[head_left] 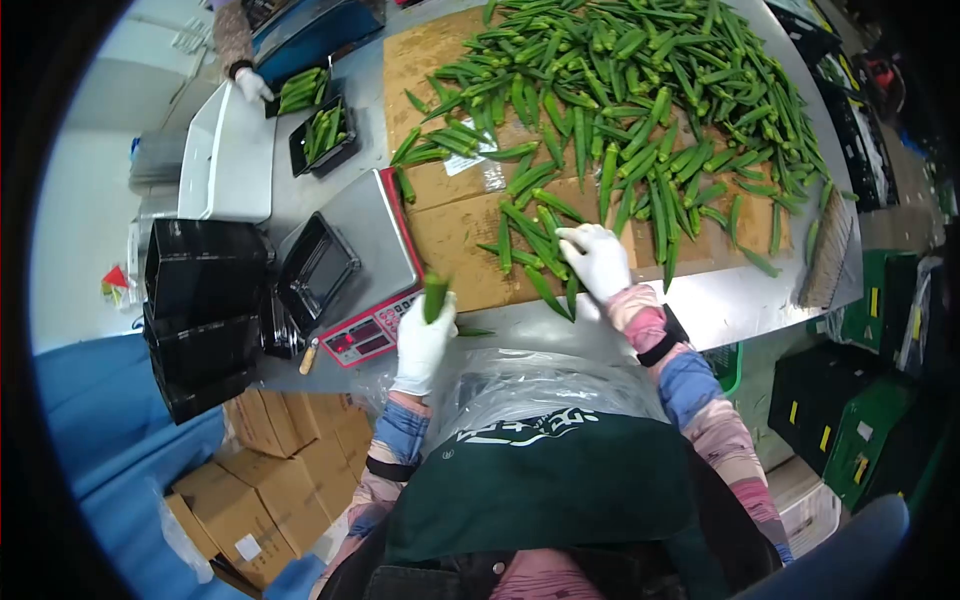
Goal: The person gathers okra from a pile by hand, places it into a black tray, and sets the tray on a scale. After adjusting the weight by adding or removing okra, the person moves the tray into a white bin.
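Note:
My left hand [425,345], in a white glove, is closed around okra pods [435,298] that stick up from its fingers, just right of the scale. The white-gloved right hand [598,262] has its fingers bent together on loose okra [540,238] at the near edge of the heap; its grip is partly hidden. A large okra heap [640,75] covers the far side of the cardboard [460,270]. On the red-framed scale [385,225], an open black tray [318,268] rests towards the left.
Stacked black trays [205,300] stand left of the scale, near a wooden handle [308,358]. Behind are a white bin [215,150] and okra-filled black trays [325,140], with another person's gloved hand [253,85] there. A brush [828,255] lies at the right edge.

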